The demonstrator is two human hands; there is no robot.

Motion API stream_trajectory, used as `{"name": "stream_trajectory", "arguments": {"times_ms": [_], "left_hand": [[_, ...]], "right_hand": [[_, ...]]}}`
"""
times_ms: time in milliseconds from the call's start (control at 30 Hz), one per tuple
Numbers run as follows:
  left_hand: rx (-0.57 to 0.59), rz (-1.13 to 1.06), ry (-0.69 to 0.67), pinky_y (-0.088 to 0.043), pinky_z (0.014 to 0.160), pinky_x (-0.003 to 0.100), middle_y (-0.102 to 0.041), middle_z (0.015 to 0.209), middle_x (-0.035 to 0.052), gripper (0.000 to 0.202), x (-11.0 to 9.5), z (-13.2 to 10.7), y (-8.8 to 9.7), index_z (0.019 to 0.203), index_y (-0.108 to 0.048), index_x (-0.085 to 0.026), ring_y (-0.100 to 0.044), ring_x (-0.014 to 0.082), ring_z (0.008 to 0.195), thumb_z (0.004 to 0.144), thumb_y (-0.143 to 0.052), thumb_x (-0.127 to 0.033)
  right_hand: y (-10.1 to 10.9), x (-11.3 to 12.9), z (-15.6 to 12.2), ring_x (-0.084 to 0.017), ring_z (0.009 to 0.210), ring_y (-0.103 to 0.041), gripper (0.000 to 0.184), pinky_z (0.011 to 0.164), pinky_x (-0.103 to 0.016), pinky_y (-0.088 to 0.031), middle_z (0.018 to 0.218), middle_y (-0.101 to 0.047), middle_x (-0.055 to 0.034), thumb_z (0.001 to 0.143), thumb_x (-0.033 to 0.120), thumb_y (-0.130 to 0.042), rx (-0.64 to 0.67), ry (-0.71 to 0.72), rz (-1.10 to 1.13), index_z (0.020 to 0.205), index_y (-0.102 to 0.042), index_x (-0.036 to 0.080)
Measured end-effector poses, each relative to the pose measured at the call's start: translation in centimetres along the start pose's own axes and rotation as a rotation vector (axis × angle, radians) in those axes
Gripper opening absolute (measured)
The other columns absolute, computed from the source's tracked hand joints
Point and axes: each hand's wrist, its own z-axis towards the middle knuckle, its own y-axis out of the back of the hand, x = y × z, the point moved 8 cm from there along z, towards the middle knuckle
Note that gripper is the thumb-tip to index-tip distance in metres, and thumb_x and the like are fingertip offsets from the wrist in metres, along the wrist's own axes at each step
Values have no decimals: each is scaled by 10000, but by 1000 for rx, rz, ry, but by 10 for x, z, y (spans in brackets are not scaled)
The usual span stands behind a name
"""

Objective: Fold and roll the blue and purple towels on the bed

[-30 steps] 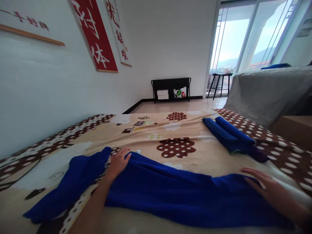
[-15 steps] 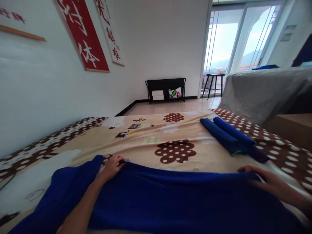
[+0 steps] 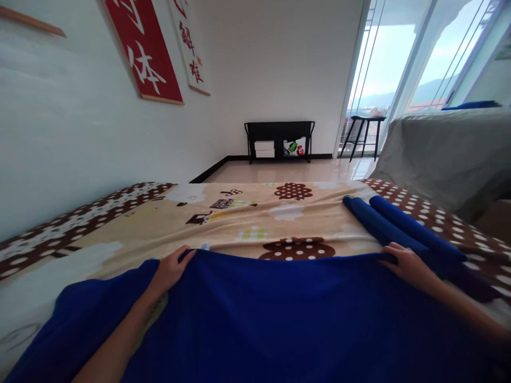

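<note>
Across the near blanket (image 3: 223, 227): blue cloth (image 3: 279, 314), far edge stretched between my hands!
My left hand (image 3: 174, 266): thumb and fingers pinching that edge, left end.
My right hand (image 3: 407, 266): pinching it too, right end.
Right side, beyond: rolled blue cloths (image 3: 415, 226).

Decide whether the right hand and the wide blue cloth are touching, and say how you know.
Touching. The head view shows the right hand gripping the wide blue cloth at its top edge.
</note>
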Motion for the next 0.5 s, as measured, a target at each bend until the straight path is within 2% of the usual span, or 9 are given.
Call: {"name": "stream_trajectory", "arguments": {"times_ms": [167, 333, 433, 500], "left_hand": [[-44, 72, 50, -471, 832, 294, -729, 995, 19, 437, 30, 8, -6, 989, -632, -247, -669, 245, 954, 864, -414, -605], [-16, 127, 56, -462, 796, 290, -724, 929, 11, 431, 49, 4, -18, 951, -638, -249, -670, 240, 892, 854, -450, -624], [-21, 164, 63, -460, 784, 298, -711, 902, 26, 441, 49, 7, -22, 971, -616, -234, -664, 249, 873, 866, -450, -629], [-11, 178, 44, -470, 791, 289, -704, 889, 18, 399, 43, 11, -20, 975, -598, -226, -660, 236, 863, 878, -451, -584]], "right_hand": [[-17, -13, 33, -226, 817, -647, 300, 764, -342, -518, 913, -649, -73, 904, 543, -504, 17, -2, 71, 900, -582, 254], [-43, -29, 37, -232, 760, -654, 387, 713, -352, -512, 877, -676, -53, 902, 596, -486, 94, -79, 23, 1038, -553, 240], [-39, -20, 41, -270, 866, -649, 459, 799, -402, -508, 954, -674, -87, 899, 626, -461, 14, -49, -130, 1087, -587, 226], [-26, -1, 41, -325, 1006, -620, 433, 889, -473, -475, 1068, -660, -125, 917, 557, -445, -87, 6, -268, 1161, -602, 236]]}}
